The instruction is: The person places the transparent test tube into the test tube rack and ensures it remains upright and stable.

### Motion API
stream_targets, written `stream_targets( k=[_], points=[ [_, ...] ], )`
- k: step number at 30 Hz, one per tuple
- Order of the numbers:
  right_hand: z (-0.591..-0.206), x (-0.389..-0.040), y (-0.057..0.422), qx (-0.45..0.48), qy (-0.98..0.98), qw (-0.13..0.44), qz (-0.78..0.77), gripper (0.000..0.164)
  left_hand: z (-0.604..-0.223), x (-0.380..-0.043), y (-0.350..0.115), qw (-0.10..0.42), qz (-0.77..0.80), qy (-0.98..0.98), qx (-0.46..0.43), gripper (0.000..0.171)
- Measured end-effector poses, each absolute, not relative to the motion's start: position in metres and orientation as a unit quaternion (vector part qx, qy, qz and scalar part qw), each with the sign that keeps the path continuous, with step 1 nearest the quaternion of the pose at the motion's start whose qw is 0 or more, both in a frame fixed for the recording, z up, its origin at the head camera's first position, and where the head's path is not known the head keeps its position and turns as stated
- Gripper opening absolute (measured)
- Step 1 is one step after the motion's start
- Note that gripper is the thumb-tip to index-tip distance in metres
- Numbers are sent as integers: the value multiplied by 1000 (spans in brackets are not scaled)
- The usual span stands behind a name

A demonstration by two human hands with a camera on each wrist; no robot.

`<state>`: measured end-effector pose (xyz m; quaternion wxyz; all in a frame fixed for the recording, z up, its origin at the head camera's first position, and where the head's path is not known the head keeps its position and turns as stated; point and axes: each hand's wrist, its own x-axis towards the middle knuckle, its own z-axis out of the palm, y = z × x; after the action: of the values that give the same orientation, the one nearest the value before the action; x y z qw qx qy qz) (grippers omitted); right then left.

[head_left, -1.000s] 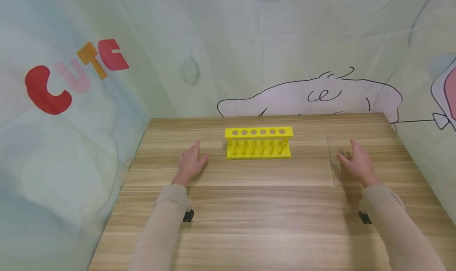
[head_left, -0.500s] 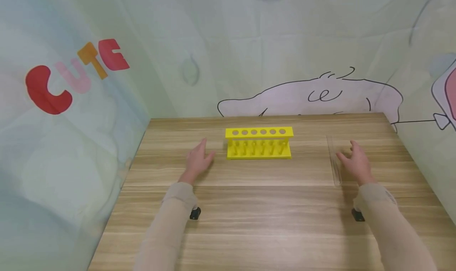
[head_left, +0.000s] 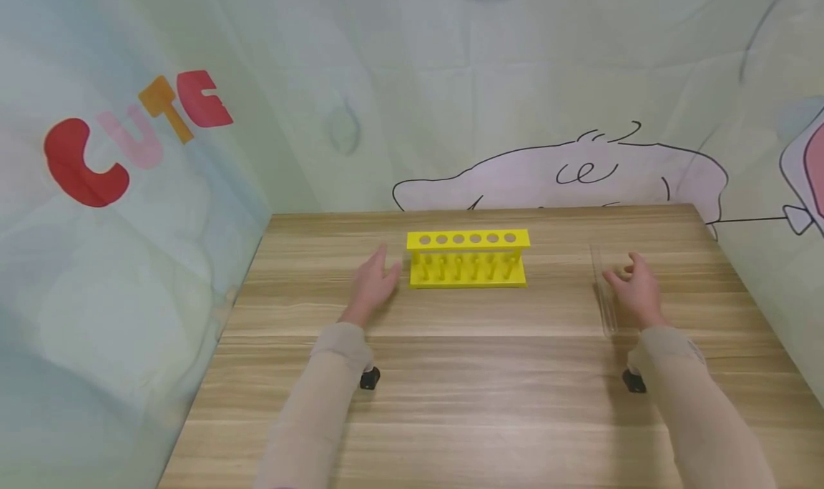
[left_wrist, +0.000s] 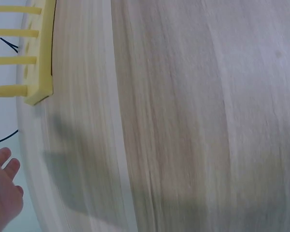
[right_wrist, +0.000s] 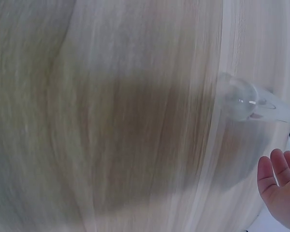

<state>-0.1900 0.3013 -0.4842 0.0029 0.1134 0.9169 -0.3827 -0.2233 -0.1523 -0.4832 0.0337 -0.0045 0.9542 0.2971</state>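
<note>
A yellow test tube rack [head_left: 468, 284] stands upright near the back of the table, with a row of holes above a row of pegs. Just off its left end is my left hand [head_left: 372, 285], fingers pointing forward, holding nothing. In the left wrist view, part of the rack [left_wrist: 40, 72] shows above the left hand [left_wrist: 4, 193]. A clear test tube [head_left: 604, 299] lies lengthwise on the table, right of the rack. My right hand [head_left: 639, 289] is close beside it, fingers loosely bent and holding nothing. The right wrist view shows the tube's rounded end [right_wrist: 239, 101] and the right hand [right_wrist: 282, 188] apart from it.
The wood-grain table [head_left: 489, 403] reaches back to a wall hanging [head_left: 412, 103] with printed cartoon figures and coloured letters. Another hung sheet runs along the left side. A black wrist camera [head_left: 370, 378] sits under the left sleeve, another [head_left: 634, 382] under the right.
My left hand has moved right and slightly forward, closer to the rack. The right hand has shifted slightly left toward the test tube, its fingers bending a little more. Rack and tube have not moved.
</note>
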Motion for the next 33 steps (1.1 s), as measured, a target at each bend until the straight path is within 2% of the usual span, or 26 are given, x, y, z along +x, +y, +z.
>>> stream_targets(
  k=[24,33],
  points=[
    [-496,-197,296,133,913,27,-384,68,-480,-233,-132,32,328,944,-23,65],
    [-496,-198,295,108,926,34,-360,66,-476,-238,-129,39,345,937,-36,62]
  ],
)
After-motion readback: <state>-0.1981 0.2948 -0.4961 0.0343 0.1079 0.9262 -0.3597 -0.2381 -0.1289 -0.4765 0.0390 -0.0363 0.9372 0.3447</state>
